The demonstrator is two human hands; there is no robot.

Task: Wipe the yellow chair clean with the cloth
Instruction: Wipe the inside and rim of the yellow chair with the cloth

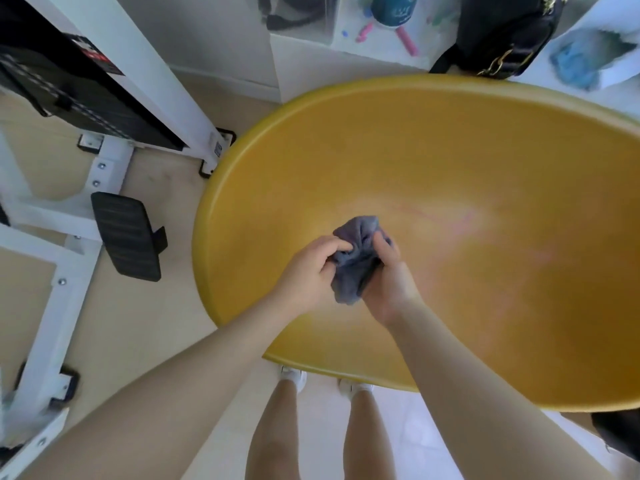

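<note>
The yellow chair [450, 161] fills the right of the view, its rounded shell seen from above. Faint pink streaks mark the seat to the right of my hands. A bunched grey-blue cloth [356, 261] is held over the seat's left part. My left hand [308, 271] pinches the cloth's left side with curled fingers. My right hand [388, 282] grips its right side from below, the fingers wrapped over the fabric. Part of the cloth hangs down between my two palms.
A white metal exercise frame [104, 171] with a black foot pedal [126, 235] stands on the floor at the left. Behind the chair a white table carries a black bag [509, 32], a teal bottle [394, 8] and pink pens. My legs and white shoes are below the chair's front edge.
</note>
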